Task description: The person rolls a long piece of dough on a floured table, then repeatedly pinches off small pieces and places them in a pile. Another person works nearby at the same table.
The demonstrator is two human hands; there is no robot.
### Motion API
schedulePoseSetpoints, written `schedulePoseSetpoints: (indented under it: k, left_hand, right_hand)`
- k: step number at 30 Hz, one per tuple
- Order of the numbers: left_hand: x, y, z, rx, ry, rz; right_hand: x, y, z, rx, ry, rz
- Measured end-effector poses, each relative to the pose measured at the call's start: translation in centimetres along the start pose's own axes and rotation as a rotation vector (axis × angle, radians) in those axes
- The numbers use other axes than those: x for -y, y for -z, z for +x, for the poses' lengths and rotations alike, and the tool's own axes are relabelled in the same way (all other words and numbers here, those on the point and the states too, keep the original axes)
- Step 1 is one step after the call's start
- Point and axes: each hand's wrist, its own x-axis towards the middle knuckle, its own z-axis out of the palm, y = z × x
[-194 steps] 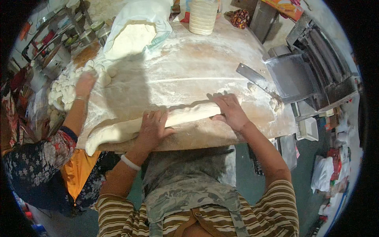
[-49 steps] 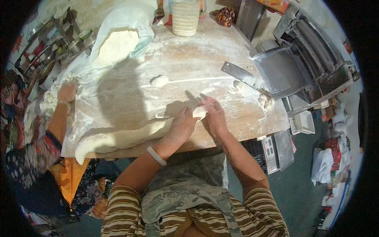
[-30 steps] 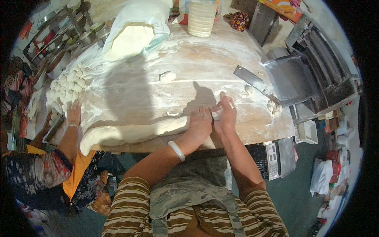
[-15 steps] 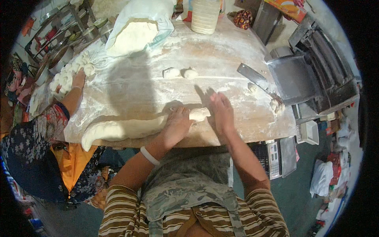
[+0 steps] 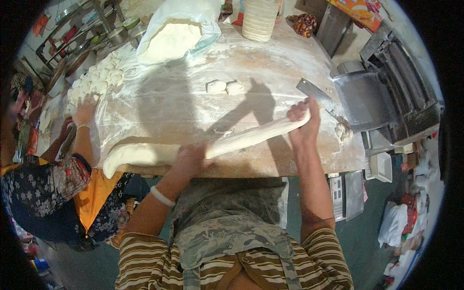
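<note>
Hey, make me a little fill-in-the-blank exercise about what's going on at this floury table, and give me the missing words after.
1. Of the left and right ends of the long dough roll, the person's right hand grips the ____ one.
2. A white bangle circles the person's own ____ wrist.
3. The dough lumps lying side by side near the middle of the table number ____.
4. The metal blade lies to the ____ of those lumps.

Missing words: right; left; two; right.
</note>
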Motion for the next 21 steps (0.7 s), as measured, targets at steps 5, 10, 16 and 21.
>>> schedulePoseSetpoints:
  k: [5, 10, 16, 21]
  left_hand:
    - [1.3, 1.9, -1.3, -0.067, 0.096, -0.063]
    - [0.4, 1.0, 0.5, -0.176, -0.071, -0.082]
    - [-7.6, 0.8, 6.3, -0.072, -0.051, -0.043]
    - [-8.7, -2.5, 3.9, -0.165, -0.234, 0.219]
  right_hand:
    - [2.6, 2.7, 1.1, -0.024, 0.080, -0.132]
    - [1.2, 14.3, 2.9, -0.073, 0.278, -1.064]
    - [-5.0, 3.9, 0.3, 0.601, 0.662, -1.769]
    - [-6.0, 5.7, -6.5, 0.811, 0.519, -2.318]
